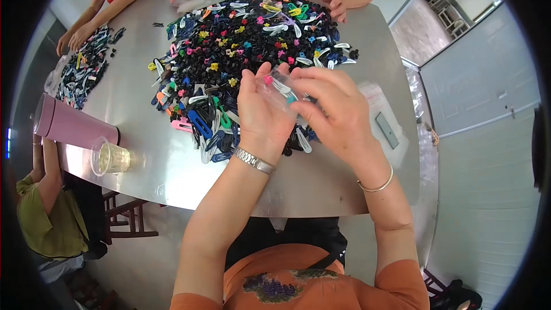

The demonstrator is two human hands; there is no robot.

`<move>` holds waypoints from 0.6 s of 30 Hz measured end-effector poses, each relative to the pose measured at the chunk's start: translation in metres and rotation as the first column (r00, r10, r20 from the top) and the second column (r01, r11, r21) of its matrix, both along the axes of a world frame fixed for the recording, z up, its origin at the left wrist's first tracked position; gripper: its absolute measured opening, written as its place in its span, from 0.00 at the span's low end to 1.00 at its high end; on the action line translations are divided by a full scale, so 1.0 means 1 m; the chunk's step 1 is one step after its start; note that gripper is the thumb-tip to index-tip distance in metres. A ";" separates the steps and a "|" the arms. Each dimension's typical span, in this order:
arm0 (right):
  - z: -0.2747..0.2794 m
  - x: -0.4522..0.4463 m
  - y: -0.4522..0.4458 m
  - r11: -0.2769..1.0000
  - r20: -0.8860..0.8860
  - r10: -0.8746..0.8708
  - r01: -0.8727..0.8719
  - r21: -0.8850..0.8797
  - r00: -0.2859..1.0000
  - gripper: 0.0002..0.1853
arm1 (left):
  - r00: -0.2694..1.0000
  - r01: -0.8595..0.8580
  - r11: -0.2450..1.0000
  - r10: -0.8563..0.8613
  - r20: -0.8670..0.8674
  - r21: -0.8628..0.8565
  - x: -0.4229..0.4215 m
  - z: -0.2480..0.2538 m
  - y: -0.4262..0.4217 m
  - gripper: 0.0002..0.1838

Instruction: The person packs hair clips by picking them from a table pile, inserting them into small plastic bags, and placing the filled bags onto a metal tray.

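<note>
The clear plastic bag (276, 90) is located above the near edge of the hair-clip pile (229, 60), between the two hands. The left hand (261, 112) is palm up and unclenched, supporting the bag on its fingers; the right hand (338, 106) pinches the right side of the bag between thumb and fingertips. Contents visible through the film: white snap clips (282, 87), a small pink clip (268, 80) and a teal piece (291, 100). Filling of this bag therefore appears well advanced, possibly complete. The bulk of the work is judged outstanding: the pile lies loose on the metal table (146, 163), and clear film (376, 103), apparently a bag stack, lies at the right beneath a grey bar (387, 130). The bag's opening cannot be identified, so its closure is unconfirmed; the exact clip count is unclear. The hands conceal part of the pile, and the co-workers opposite are cut off by the upper frame edge.
</note>
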State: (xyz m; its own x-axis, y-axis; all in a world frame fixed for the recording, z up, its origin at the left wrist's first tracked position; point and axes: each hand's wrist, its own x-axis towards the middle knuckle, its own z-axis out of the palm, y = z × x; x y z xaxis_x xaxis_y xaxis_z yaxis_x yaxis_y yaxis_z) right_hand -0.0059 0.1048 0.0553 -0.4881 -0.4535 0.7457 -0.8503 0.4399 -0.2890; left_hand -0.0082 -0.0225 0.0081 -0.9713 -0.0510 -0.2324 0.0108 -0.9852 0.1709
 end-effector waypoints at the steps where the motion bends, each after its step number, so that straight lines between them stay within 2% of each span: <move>1: 0.001 -0.001 0.001 1.000 -0.001 0.001 -0.001 0.003 1.000 0.08 | 1.000 -0.001 1.000 0.001 -0.001 0.003 0.001 0.003 0.001 0.21; 3: 0.004 -0.004 0.008 0.992 -0.050 -0.075 0.070 -0.108 0.996 0.07 | 0.997 -0.006 0.998 0.001 0.075 0.066 0.004 0.011 0.001 0.21; 4: 0.004 -0.006 0.011 0.992 -0.051 -0.070 0.064 -0.105 0.996 0.07 | 0.997 -0.011 0.998 0.006 0.075 0.068 0.004 0.010 0.000 0.21; 6: 0.001 -0.009 0.016 0.986 0.137 -0.051 0.072 -0.153 0.989 0.07 | 1.000 0.008 0.981 -0.008 0.002 0.193 0.003 0.007 -0.003 0.21; 10: 0.002 0.000 0.016 0.992 0.219 -0.037 0.061 -0.107 0.975 0.06 | 0.999 0.000 0.988 -0.006 0.034 0.153 0.002 0.008 0.001 0.22; 12: 0.007 0.005 0.015 0.999 0.032 0.014 -0.012 -0.039 0.999 0.05 | 1.000 0.004 0.991 -0.008 0.029 0.135 0.002 0.005 0.004 0.22; 13: 0.008 0.005 0.015 0.999 0.032 0.014 -0.013 -0.038 0.999 0.05 | 1.000 0.004 0.991 -0.008 0.029 0.136 0.002 0.005 0.003 0.22; 15: 0.009 0.005 0.014 0.976 -0.088 -0.031 0.049 0.213 0.996 0.06 | 1.000 -0.018 0.996 0.016 0.021 0.090 0.002 0.005 0.002 0.23; 18: 0.002 0.005 0.010 0.958 -0.123 -0.109 0.137 0.250 0.986 0.06 | 0.999 -0.050 0.999 0.050 0.000 0.013 0.003 0.007 0.004 0.23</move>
